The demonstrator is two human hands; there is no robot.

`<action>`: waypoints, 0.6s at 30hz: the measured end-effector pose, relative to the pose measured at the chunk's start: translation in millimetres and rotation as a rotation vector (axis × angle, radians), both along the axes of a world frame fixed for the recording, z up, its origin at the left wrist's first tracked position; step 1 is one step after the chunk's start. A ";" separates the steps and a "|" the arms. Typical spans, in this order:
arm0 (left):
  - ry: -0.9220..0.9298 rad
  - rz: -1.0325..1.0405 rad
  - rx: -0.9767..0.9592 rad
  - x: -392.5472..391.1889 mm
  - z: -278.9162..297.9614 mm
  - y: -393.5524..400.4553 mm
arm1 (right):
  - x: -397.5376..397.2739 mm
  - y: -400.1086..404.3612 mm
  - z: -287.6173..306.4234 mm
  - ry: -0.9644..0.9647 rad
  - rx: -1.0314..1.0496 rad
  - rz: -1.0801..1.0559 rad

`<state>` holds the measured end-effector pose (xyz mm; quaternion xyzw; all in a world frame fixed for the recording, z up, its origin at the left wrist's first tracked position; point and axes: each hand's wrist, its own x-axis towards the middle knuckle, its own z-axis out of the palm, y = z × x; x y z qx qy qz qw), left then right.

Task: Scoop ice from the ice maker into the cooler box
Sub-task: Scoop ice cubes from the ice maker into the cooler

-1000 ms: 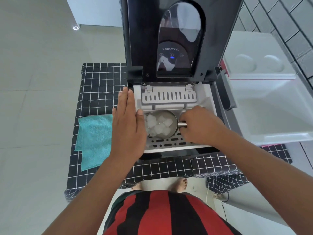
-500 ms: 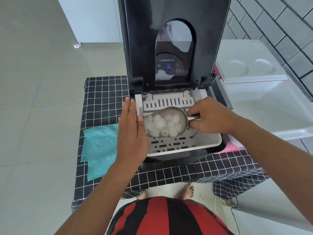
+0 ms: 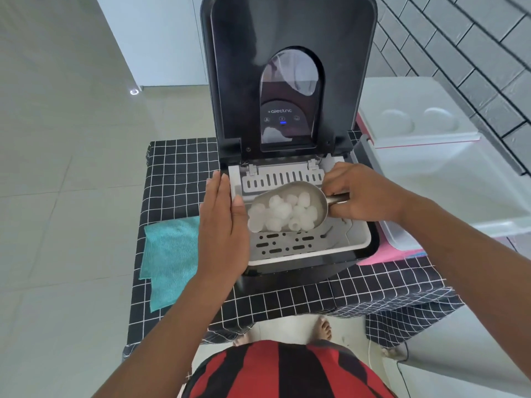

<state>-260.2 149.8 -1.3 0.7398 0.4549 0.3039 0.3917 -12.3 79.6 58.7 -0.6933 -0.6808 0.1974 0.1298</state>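
The right hand (image 3: 363, 193) reaches in from the right with its forearm running diagonally across the frame, fingers curled tight round the handle of a metal scoop (image 3: 290, 208). The scoop is heaped with pale ice pieces (image 3: 283, 215) and is held over the perforated white basket (image 3: 290, 248) inside the black ice maker (image 3: 287, 81), whose lid stands open and upright behind it. The scoop's open mouth points left toward the left hand (image 3: 222, 225), which lies flat with fingers straight and pressed together, palm down along the ice maker's left edge, thumb close to the ice at the scoop's mouth. The left forearm rises from the bottom left of the frame. The ice maker sits on a desk (image 3: 178, 165) covered in black-and-white grid cloth, with a folded teal towel (image 3: 169, 254) just left of the left hand. The white cooler box (image 3: 459, 179) stands open to the right of the ice maker, beyond the right wrist.
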 end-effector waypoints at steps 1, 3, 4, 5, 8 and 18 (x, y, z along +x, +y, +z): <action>-0.007 0.006 0.002 -0.5 0.5 -0.5 | 1.1 -1.2 -0.5 0.003 0.009 -0.001; -0.025 0.023 0.003 -1.2 1.9 -1.8 | 2.6 -3.9 -1.3 0.010 0.031 0.003; -0.032 0.035 0.000 -1.3 2.9 -2.7 | 3.1 -5.4 -0.9 0.015 0.044 0.008; -0.035 0.048 -0.005 -1.4 4.0 -3.5 | 4.4 -7.0 -0.6 0.027 0.055 0.010; -0.033 0.090 -0.002 1.1 9.0 -6.7 | 12.9 -12.6 4.8 0.066 0.077 0.009; -0.029 0.087 0.140 71.2 42.8 -37.8 | 95.7 -66.4 36.4 0.053 0.143 -0.044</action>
